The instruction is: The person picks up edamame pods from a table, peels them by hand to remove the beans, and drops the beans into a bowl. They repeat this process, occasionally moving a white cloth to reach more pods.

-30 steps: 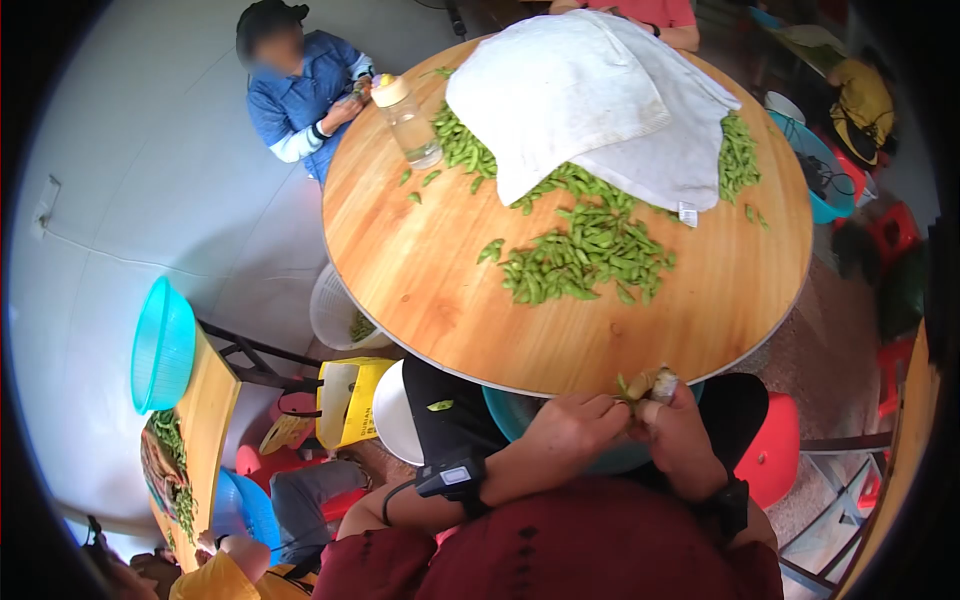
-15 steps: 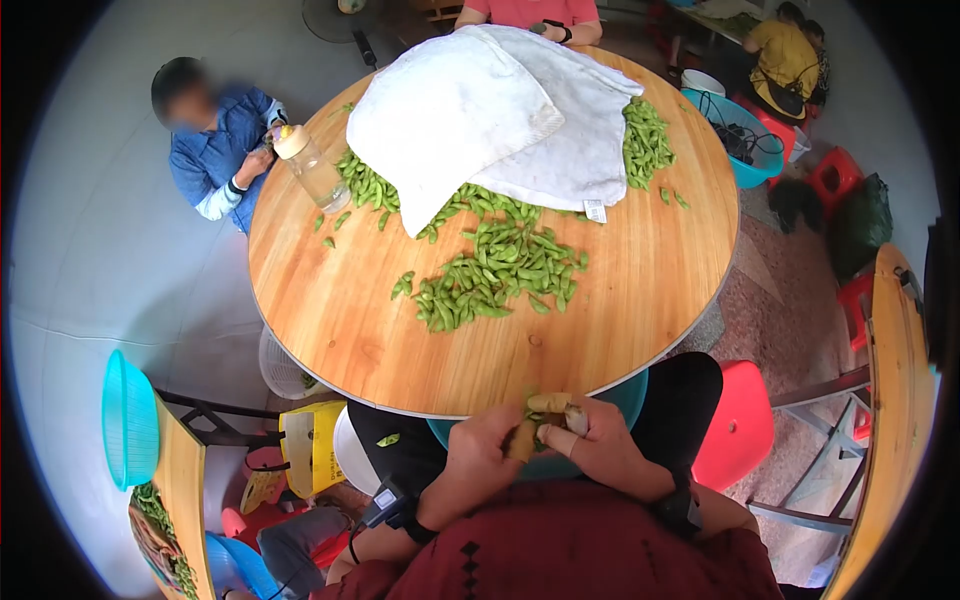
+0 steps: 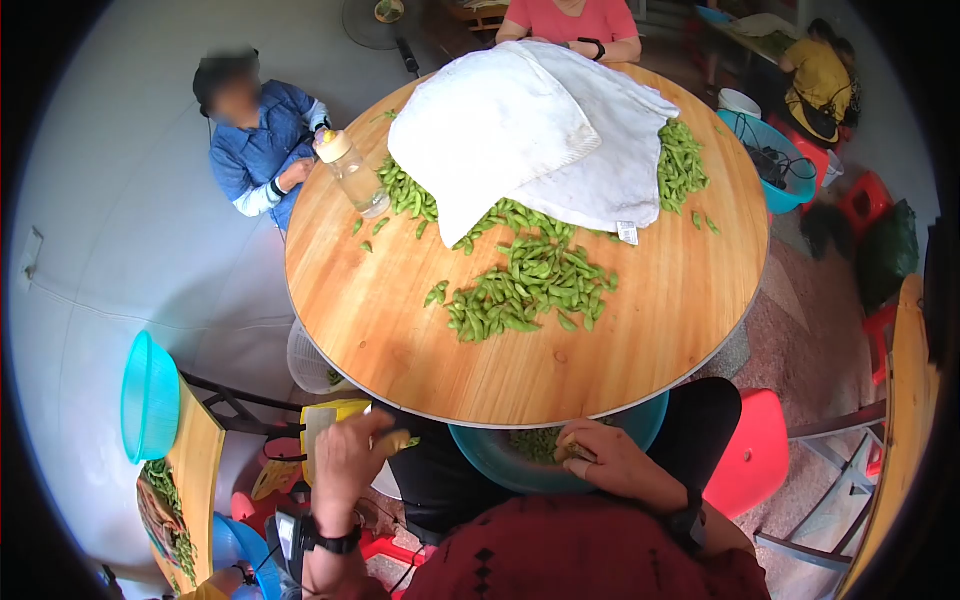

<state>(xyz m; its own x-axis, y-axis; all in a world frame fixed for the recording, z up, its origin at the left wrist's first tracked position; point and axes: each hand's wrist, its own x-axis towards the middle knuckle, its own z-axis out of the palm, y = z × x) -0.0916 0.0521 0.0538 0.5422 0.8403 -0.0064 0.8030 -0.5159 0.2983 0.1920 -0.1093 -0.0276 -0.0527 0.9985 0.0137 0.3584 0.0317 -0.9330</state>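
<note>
My left hand (image 3: 348, 455) is raised left of my lap, its thumb and fingers curled round a small green pod piece (image 3: 411, 442). Over the right part of the teal basin (image 3: 490, 465) is my right hand (image 3: 605, 455), with its fingers bent together; what they hold is too small to make out. Small green pieces (image 3: 537, 444) lie inside the basin, below the table edge. A loose pile of green pods (image 3: 530, 285) rests on the round wooden table (image 3: 400, 350). White cloths (image 3: 490, 130) cover more pods behind it.
A clear bottle (image 3: 357, 180) stands at the table's left, near a person in blue (image 3: 255, 135). Across the table sits a person in pink (image 3: 570, 20). A red stool (image 3: 750, 450) is at my right, a teal basket (image 3: 150, 398) far left.
My hands have come apart: the left moved out to the left, while the right stayed over the basin. The basin's inside now shows. The whole view has shifted slightly.
</note>
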